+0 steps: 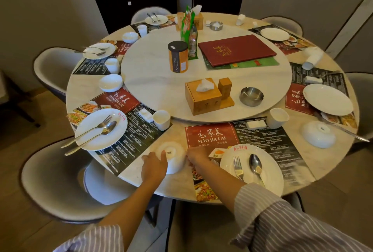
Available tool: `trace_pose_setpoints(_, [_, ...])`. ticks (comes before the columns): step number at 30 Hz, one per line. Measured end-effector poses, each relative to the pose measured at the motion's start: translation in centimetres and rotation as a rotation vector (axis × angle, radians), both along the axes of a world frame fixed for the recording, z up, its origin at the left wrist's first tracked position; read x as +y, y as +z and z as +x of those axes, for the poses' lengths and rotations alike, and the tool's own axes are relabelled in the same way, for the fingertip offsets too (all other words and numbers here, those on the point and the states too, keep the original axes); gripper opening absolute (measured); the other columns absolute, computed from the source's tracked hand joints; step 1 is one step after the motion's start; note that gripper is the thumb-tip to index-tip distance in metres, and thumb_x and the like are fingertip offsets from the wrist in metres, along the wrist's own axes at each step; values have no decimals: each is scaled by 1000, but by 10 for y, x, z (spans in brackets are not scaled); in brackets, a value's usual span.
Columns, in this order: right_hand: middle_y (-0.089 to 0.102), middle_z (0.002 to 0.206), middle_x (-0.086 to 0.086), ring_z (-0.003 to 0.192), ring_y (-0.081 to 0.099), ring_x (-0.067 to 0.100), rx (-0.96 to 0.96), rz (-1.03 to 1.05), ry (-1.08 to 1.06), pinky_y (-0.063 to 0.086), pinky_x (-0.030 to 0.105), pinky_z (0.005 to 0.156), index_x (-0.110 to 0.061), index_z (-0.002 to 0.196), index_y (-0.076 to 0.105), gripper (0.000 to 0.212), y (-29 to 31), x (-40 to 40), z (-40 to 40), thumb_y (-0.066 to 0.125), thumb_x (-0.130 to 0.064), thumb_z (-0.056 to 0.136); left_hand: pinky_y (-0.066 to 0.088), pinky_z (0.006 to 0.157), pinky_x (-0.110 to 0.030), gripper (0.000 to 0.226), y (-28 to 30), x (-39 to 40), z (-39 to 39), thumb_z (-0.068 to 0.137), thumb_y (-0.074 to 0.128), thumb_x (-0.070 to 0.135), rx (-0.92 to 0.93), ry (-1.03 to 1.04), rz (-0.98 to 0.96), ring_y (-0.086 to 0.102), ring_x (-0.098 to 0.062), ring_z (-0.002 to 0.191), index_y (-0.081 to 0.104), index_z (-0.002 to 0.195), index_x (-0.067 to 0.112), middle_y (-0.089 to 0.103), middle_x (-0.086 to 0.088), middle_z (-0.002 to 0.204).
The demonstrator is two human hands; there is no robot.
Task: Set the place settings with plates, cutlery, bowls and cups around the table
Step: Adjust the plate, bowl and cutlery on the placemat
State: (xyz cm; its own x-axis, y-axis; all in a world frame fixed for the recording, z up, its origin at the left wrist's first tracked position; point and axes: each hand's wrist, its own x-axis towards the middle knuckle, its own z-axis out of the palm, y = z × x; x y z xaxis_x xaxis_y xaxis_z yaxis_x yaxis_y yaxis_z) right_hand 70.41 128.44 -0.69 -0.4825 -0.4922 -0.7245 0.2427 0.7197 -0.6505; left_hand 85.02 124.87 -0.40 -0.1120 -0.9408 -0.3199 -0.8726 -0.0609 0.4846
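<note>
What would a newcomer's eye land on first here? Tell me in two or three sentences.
Probably the two hands at the near edge: the left hand and right hand flank an upside-down white bowl between two placemats. Next, the big marble turntable in the middle, carrying a red menu, an orange canister and a wooden tissue box. Plates with fork and spoon ring the table, such as the near plate.
</note>
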Motion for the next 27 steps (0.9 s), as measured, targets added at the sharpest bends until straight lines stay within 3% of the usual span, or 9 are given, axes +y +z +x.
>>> trace_pose_setpoints(3, [51,70,8,53,44,17,2,21,-50,36,24,47,-7,91,52,6,-7,-5,0,52,-6,85,44,78,-37,54,-6,-5,-3,99,34,46,31,-38,-42,58,-37,100,48,123,0,46,-20,123])
trace_pose_setpoints(4, [50,68,8,52,43,17,-42,10,-78,35,24,46,-7,86,54,2,-10,-7,-2,54,-7,85,43,76,-36,52,-8,-8,-3,99,34,45,51,-52,-46,56,-36,100,49,120,1,48,-19,122])
trace_pose_setpoints(7, [49,62,6,47,40,15,-233,-61,-160,31,22,42,-10,76,56,19,-3,-7,-10,58,-18,93,41,78,-35,45,-13,-16,-7,99,34,42,117,-103,-51,52,-31,101,52,117,4,54,-15,117])
trace_pose_setpoints(9, [50,64,4,51,43,13,-303,-124,-181,37,24,40,-9,79,57,19,9,-6,-19,57,-19,96,40,77,-34,43,-12,-21,-10,99,34,40,208,-122,-41,50,-26,93,56,113,6,54,-16,112])
trace_pose_setpoints(14, [56,72,6,63,51,13,-382,-296,-118,49,26,59,-5,89,62,5,39,-4,-42,61,-8,92,55,72,-42,47,-13,-34,-19,99,31,47,409,-119,0,65,-27,77,62,87,13,66,-13,83])
trace_pose_setpoints(18, [63,82,5,66,54,12,-206,-362,122,50,21,56,-1,109,65,24,58,0,-60,67,-11,88,57,78,-45,56,-1,-47,-39,97,31,55,553,-10,97,67,-26,84,65,82,14,70,-10,84])
trace_pose_setpoints(23, [65,94,4,79,60,12,156,-413,402,52,17,60,-5,106,68,22,63,7,-71,70,-13,85,58,69,-35,35,5,-55,-58,98,42,44,727,139,280,69,-29,83,54,111,14,64,-9,101])
trace_pose_setpoints(27, [69,86,-1,70,63,8,380,-419,559,54,19,65,-12,100,71,16,55,16,-78,70,-17,86,60,74,-40,42,-5,-62,-64,95,51,39,827,204,393,67,-28,96,54,128,13,63,-12,118])
